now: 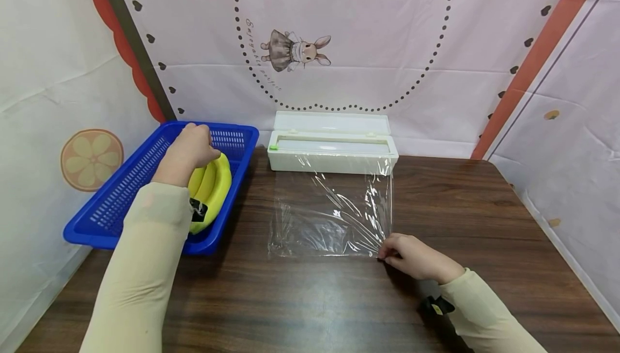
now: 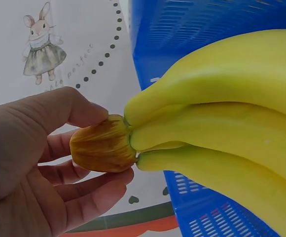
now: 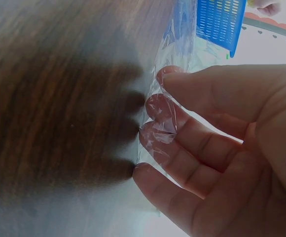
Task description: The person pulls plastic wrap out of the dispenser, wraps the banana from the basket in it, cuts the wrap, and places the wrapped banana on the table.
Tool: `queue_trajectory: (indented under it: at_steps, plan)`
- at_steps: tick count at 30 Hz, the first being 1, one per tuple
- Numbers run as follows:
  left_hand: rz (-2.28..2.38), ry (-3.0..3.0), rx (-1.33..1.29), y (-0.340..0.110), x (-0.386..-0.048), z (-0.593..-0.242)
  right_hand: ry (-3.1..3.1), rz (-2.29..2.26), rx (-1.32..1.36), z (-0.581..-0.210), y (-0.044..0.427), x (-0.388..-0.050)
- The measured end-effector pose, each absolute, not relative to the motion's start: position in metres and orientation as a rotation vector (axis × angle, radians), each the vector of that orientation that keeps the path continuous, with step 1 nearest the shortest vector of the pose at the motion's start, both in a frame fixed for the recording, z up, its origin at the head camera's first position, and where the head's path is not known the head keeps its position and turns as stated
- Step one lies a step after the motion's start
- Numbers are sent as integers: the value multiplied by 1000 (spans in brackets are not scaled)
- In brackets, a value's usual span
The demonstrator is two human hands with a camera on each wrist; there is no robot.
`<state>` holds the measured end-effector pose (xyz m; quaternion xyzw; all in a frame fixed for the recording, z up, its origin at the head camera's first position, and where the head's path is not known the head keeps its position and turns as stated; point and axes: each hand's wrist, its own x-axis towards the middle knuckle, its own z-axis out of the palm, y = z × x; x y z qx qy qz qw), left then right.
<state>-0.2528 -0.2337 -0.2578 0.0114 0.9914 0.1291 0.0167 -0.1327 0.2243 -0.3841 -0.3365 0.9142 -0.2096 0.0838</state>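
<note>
In the left wrist view my left hand (image 2: 49,158) holds the brown stem (image 2: 103,144) of a banana bunch (image 2: 222,89) between thumb and fingers. The head view shows that hand (image 1: 189,148) over the blue basket (image 1: 224,229), with the yellow bananas (image 1: 218,189) inside the rim. Clear plastic film (image 1: 319,224) stretches from the white dispenser box (image 1: 329,163) over the table. Its near right corner is pinched by my right hand (image 1: 416,256), low at the tabletop. Film (image 3: 167,118) lies bunched between the right thumb and fingers (image 3: 182,89).
The dispenser's lid (image 1: 331,122) stands raised at the back, and a green piece (image 1: 273,147) sits at its left end. Brown wooden tabletop (image 1: 300,304) extends around the film. Patterned cloth (image 1: 378,35) hangs behind and at both sides.
</note>
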Motion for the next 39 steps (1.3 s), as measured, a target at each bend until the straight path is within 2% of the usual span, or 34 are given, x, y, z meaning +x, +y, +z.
queue_trajectory:
  at_steps: [39]
  plan:
    - [435,3237,92,-222,-234,-233,2718,-639,-977,-383,225,-132]
